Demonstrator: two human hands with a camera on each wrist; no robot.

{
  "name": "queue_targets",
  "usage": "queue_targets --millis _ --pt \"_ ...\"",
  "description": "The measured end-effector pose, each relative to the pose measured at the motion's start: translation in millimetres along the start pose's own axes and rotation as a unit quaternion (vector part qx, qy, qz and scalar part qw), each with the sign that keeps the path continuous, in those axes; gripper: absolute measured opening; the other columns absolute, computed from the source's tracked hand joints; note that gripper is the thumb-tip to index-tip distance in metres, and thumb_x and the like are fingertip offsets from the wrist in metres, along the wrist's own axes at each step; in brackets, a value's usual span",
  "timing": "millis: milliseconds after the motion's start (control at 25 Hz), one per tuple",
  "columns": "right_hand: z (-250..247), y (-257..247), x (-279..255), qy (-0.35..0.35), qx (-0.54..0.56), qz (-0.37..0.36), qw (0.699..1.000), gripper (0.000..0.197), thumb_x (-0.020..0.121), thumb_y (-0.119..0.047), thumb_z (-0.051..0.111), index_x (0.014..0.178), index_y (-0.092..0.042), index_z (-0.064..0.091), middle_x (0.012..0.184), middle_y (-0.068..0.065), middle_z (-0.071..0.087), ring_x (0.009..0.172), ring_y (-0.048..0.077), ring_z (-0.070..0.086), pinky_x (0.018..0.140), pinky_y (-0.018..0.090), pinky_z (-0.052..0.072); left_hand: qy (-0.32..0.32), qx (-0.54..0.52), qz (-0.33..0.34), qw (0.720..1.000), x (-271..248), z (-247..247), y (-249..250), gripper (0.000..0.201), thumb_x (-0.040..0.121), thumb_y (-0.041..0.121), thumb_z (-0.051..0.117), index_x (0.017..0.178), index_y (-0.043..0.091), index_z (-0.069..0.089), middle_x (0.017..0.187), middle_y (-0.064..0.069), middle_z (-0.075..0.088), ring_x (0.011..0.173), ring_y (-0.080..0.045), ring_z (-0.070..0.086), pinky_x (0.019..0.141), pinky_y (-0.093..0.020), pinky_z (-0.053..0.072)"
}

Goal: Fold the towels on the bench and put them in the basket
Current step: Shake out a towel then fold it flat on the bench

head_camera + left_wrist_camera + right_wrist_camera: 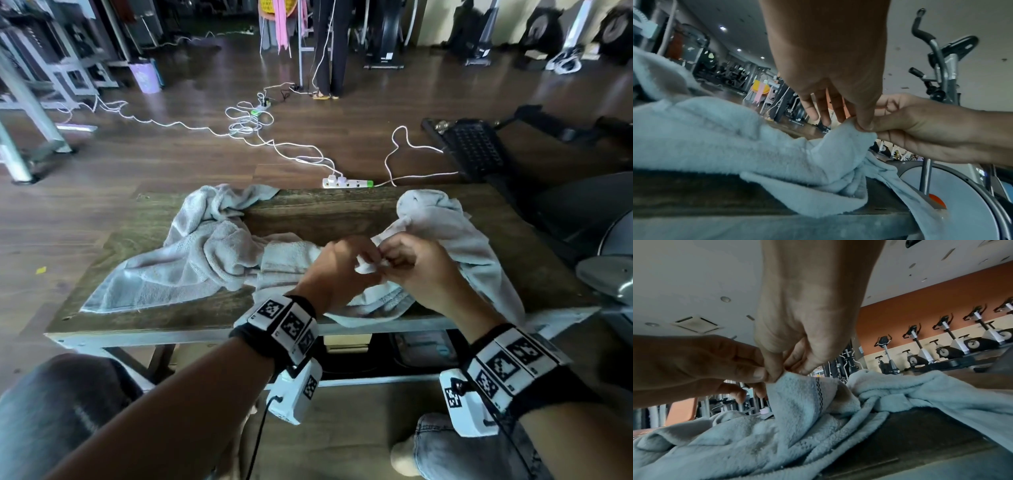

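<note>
Both hands' fingers [370,255] pinch one towel [376,301] corner above the bench [325,209]; no legible writing.

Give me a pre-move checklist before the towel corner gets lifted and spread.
1. Left hand pinches the towel corner: ok.
2. Right hand pinches the same corner: ok.
3. Corner raised off the bench: ok.
4. Towel flat and untangled: not ok, bunched, hanging over the near edge.
5. Second towel clear of it: cannot tell, they meet mid-bench.
6. Basket in sight: cannot tell.
</note>
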State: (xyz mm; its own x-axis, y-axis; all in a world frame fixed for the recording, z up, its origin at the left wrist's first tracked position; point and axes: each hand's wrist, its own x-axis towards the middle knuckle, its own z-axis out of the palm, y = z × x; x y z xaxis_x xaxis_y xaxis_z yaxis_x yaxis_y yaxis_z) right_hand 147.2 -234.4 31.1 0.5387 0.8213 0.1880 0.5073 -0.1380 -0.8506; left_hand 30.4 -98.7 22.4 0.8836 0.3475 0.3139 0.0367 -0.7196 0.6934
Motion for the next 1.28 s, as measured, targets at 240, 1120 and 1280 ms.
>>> queue_targets --millis 240,1120,1280 --pt "7 16 -14 0.002 0.069 0.039 0.997 0.035 0.084 0.007 0.067 0.110 -0.016 0.068 0.102 -0.002 0.075 0.099 0.008 0.070 0.089 0.023 0.053 0.070 0.007 -0.010 0.998 -2 17 -14 0.014 0.071 0.014 0.083 0.081 0.018 0.073 0.077 0.009 0.067 0.064 -0.012 0.060 0.064 -0.030 0.052" --pt "11 26 -7 0.164 -0.050 -0.015 0.985 0.010 0.092 -0.010 0.067 0.093 -0.009 0.076 0.081 -0.003 0.074 0.074 0.004 0.067 0.065 0.009 0.048 0.051 -0.015 -0.044 0.998 16 25 -12 0.007 0.083 0.022 0.071 0.080 0.016 0.068 0.074 0.009 0.068 0.075 -0.003 0.062 0.068 -0.014 0.042" --pt "8 24 -9 0.157 -0.042 0.002 0.987 0.008 0.091 -0.015 0.069 0.091 -0.010 0.076 0.079 -0.005 0.072 0.069 0.001 0.064 0.063 0.013 0.047 0.063 -0.024 -0.035 0.997 17 24 -12 0.004 0.082 0.018 0.070 0.079 0.016 0.068 0.075 0.007 0.069 0.076 -0.007 0.064 0.067 -0.018 0.042"
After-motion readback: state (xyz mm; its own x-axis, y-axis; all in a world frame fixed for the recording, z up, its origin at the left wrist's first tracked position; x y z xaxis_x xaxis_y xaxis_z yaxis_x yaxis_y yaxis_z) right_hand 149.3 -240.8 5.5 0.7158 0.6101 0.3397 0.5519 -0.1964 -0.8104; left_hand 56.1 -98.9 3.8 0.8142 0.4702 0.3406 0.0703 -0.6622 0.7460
